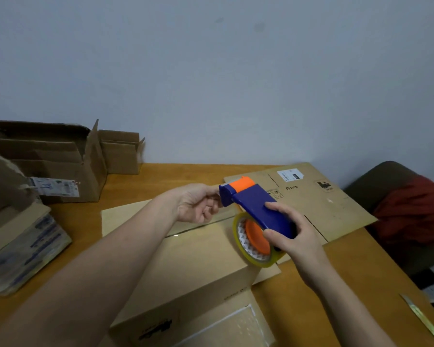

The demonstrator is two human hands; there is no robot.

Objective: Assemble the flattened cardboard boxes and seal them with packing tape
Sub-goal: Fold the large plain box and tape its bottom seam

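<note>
Two hands: both of yours are on the tape dispenser [256, 204], raised above the assembled box [198, 269].
Left hand [198, 202]: your curled fingers pinch the dispenser's blue front end, beside its orange cap; whether the tape's loose end lies between them cannot be told.
Right hand [293, 236]: you grasp the blue body from behind, fingers wrapped over it just above the roll.
Tape roll [246, 249]: yellowish and clear on an orange hub, at the dispenser's lower end, over the box's right edge.
Assembled box: top flaps closed, lying on the wooden table [161, 176] right before you; a glossy line crosses its top below your left hand.
Flattened box [323, 204]: flat on the table behind the dispenser, printed PICO, with a white label.
Open boxes [60, 159]: at the left rear, by the wall.
Chair [386, 176]: right of the table, red cloth [414, 209] on it.
</note>
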